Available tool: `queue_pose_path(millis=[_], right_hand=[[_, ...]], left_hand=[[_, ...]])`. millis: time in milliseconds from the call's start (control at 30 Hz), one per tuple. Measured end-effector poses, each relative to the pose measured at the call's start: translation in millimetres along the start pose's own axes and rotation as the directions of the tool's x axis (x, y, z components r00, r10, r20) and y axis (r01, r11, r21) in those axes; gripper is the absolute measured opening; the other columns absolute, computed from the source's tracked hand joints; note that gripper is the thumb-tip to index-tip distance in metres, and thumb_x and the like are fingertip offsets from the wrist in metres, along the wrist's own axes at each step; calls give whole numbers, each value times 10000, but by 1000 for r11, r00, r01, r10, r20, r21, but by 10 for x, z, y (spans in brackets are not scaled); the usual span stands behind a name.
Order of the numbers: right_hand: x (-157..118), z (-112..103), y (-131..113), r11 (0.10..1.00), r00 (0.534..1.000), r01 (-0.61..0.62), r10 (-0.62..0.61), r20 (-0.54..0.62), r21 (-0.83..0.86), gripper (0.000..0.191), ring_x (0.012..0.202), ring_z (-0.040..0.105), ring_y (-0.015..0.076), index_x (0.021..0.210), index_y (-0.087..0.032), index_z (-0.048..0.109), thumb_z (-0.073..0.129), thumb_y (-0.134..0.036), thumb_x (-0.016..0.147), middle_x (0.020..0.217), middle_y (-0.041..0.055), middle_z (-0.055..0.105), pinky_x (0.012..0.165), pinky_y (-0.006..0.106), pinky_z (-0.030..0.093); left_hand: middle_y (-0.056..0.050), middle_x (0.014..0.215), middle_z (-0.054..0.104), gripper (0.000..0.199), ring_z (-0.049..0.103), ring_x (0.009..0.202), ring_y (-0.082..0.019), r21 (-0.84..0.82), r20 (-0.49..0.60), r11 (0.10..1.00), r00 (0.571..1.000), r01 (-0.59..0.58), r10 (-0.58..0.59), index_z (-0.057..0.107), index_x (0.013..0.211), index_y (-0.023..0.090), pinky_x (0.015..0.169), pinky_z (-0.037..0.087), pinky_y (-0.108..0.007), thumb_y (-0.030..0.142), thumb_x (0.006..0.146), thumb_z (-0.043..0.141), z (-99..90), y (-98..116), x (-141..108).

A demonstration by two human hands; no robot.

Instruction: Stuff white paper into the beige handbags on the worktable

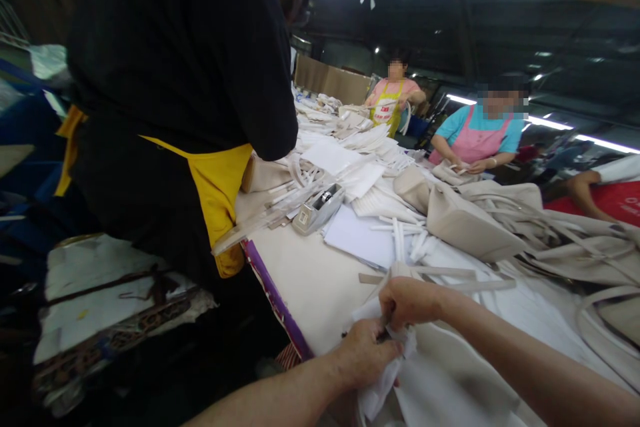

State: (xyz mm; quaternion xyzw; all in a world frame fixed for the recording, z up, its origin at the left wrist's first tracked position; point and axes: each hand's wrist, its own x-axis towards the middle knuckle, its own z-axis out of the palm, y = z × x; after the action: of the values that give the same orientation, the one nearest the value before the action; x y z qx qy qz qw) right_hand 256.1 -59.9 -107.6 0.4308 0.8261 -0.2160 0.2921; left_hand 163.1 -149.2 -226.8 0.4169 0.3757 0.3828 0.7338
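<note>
White, thin wrap [376, 395] is pinched in the grip of the left hand [367, 350] and the right hand [411, 303], by the near end of the pale surface [303, 280]. A tape holder [319, 209] sits farther off.

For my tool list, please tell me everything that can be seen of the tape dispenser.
The tape dispenser is pale grey, boxy and plastic-looking, with a dark round part in its top and a small label on its near end, too small to read. It sits upright on the table, between clear plastic and white sheets. Nobody visibly touches it.
</note>
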Motion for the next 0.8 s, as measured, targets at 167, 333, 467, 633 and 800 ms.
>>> queue_pose_path(millis=[167, 333, 467, 633, 800], right_hand=[[-40, 71, -54, 995, 991, 20, -33, -133, -93, 167, 641, 606, 182, 712, -218, 734, 681, -152, 568, 651, 7, 688, 547, 232, 391], [-246, 274, -6, 986, 943, 83, -125, -307, -145, 135, 771, 604, 177, 740, -202, 675, 553, -145, 736, 788, 26, 680, 672, 258, 409], [-386, 515, 149, 943, 838, 294, -333, -432, -156, 178, 784, 581, 135, 784, -193, 629, 483, -107, 838, 820, 16, 650, 701, 233, 421], [-501, 723, 292, 843, 656, 483, -528, -540, -237, 247, 956, 581, 153, 939, -179, 623, 378, -164, 929, 993, 77, 650, 842, 272, 461], [-531, 828, 424, 791, 586, 486, -611, -533, -372, 282, 1105, 534, 166, 1139, -150, 567, 403, -131, 911, 1158, 103, 615, 966, 293, 428]], left_hand=[[-10, 591, 588, 193, 571, 452, -163, 10, 0, 1000, 1000, 22, -22, 598, 826, 141, 436, 463, -283, 233, 662, 558, 3, 36, -9], [4, 590, 561, 197, 548, 434, -141, -8, -19, 1000, 1000, 19, -19, 604, 816, 137, 418, 461, -263, 268, 677, 557, 17, 35, 21], [5, 633, 567, 235, 552, 456, -132, 2, -10, 1000, 1000, -13, 13, 621, 828, 146, 402, 443, -235, 343, 703, 594, 14, 1, 26], [-15, 681, 607, 360, 560, 479, -133, 8, 42, 1000, 999, 3, -3, 620, 933, 149, 448, 465, -259, 440, 721, 613, 5, 45, -14], [-30, 762, 647, 398, 587, 586, -127, 18, 182, 1000, 983, 16, -19, 628, 1016, 149, 656, 491, -292, 378, 694, 675, -98, 102, -1]])
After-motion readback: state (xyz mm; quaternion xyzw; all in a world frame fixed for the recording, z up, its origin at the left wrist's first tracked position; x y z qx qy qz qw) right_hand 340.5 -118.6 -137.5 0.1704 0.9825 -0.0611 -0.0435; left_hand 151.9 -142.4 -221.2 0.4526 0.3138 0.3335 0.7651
